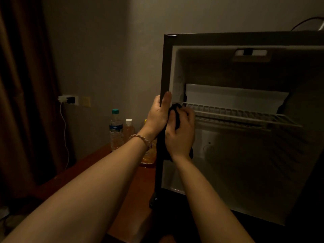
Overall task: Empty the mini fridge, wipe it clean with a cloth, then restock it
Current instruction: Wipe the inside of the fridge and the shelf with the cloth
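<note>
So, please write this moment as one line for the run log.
stage: wiping | left hand: grips fridge edge | right hand: dark cloth at white wire shelf

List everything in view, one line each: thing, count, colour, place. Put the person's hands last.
mini fridge: one, dark case, white inside, right, open
wire shelf: one, white, mid-fridge
cloth: one, black, at shelf's left end
bottles: at least three, clear or amber, left of fridge
table: one, reddish-brown, under bottles
wall socket: one, white, left wall, plugs in it
left hand: grip on fridge's left edge
right hand: holds cloth
</note>
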